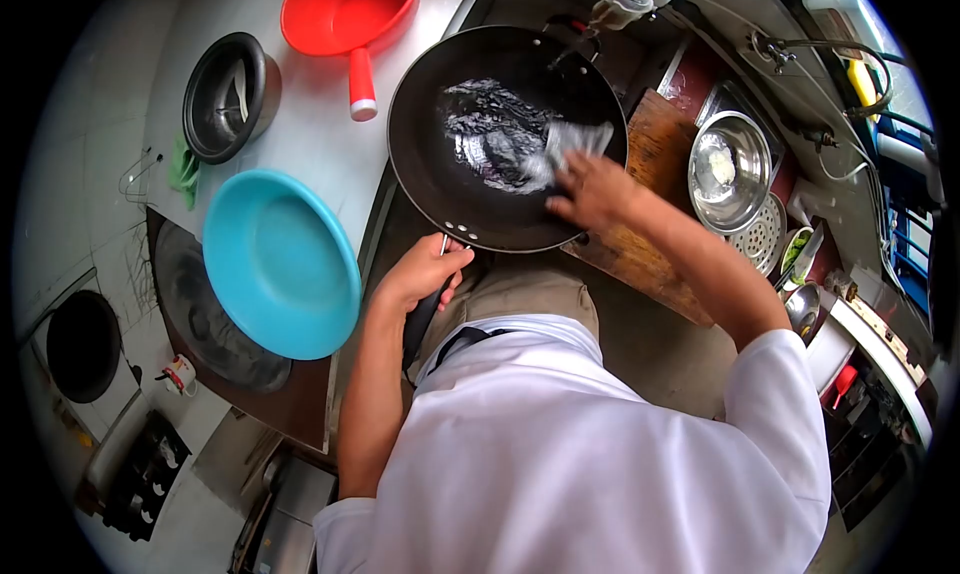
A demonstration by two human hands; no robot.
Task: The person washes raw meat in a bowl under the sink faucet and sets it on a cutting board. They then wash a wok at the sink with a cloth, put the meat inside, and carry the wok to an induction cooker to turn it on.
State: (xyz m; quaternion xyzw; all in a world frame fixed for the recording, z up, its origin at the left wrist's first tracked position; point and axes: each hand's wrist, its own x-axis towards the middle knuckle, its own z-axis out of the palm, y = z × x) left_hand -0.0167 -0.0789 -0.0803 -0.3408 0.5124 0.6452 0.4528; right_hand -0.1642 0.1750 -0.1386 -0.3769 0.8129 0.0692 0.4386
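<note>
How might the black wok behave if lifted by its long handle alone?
The wok would probably feel front-heavy, its broad bowl reaching far beyond the handle in the left hand. The liquid inside might slosh if tilted. The wet inner surface looks slippery.

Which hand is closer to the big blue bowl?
Left. The left hand grips the pan handle, beside the blue bowl; the right hand is farther away, at the pan's other side.

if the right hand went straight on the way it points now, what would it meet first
Beyond the pale, blurred item at its fingers, the right hand would likely meet the wok's wet inside first; depth is unclear.
</note>
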